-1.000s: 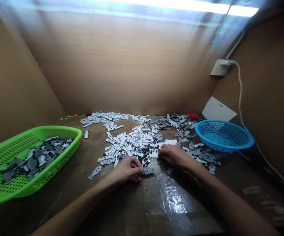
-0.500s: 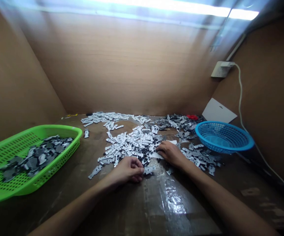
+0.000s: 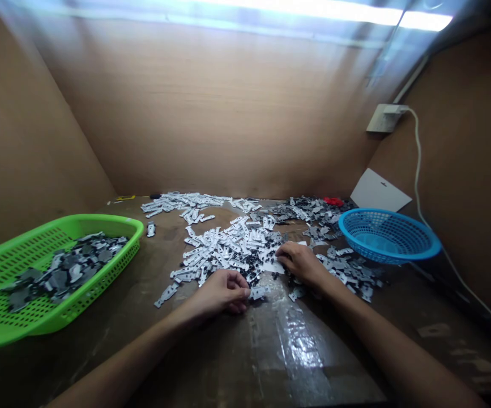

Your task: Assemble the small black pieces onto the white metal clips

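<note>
Head view, hands first. Left hand (image 3: 222,293): fingers curled, fingertips against a grey stamped metal part (image 3: 259,292); whether it is gripped cannot be told. Right hand (image 3: 303,264): fingers bent down over a white paper slip (image 3: 273,266) at the near edge of the central heap of white and dark metal parts (image 3: 232,246); any grip cannot be told. Support: brown, glossy wooden bench (image 3: 270,362).

Relative to the heap:
- Left: green perforated plastic tray (image 3: 101,222) holding dark grey parts (image 3: 62,272).
- Right: loose grey-and-white parts (image 3: 347,272), then an empty-looking blue plastic basket (image 3: 381,211).
- Beyond: a band of white parts (image 3: 181,201), a red object (image 3: 333,201), a white card (image 3: 379,191), a wall socket (image 3: 383,118) with a white cable (image 3: 417,170).
</note>
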A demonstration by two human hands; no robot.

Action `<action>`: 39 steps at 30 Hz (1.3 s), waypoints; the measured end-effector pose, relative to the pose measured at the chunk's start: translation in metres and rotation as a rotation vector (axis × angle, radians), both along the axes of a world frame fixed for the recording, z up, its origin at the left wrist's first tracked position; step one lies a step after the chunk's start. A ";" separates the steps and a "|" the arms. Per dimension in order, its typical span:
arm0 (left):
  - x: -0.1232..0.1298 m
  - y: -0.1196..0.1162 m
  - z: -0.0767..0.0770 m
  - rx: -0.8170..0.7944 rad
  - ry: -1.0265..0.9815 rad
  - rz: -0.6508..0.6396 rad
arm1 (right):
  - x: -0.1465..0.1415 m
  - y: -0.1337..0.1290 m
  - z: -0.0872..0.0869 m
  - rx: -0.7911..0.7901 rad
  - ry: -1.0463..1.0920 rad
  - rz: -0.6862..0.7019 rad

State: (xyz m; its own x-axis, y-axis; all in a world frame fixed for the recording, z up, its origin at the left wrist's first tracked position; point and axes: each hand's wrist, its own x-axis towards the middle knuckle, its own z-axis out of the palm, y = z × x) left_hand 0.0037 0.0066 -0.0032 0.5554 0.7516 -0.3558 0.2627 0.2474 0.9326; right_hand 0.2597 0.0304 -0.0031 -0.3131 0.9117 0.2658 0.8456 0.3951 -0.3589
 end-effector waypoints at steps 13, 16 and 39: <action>-0.002 -0.001 0.004 -0.073 -0.062 0.040 | -0.015 -0.012 0.009 -0.159 0.519 0.092; -0.003 0.000 0.004 -0.086 -0.075 0.051 | -0.020 -0.019 0.015 -0.130 0.508 0.149; -0.005 0.008 -0.001 -0.016 -0.150 0.176 | -0.040 -0.041 0.017 0.051 0.234 0.337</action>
State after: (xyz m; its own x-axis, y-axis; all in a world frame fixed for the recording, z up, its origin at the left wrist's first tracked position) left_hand -0.0017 0.0141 -0.0039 0.4641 0.8363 -0.2918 0.0735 0.2920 0.9536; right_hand 0.2198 -0.0102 0.0141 -0.5176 0.7525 0.4072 0.5642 0.6579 -0.4988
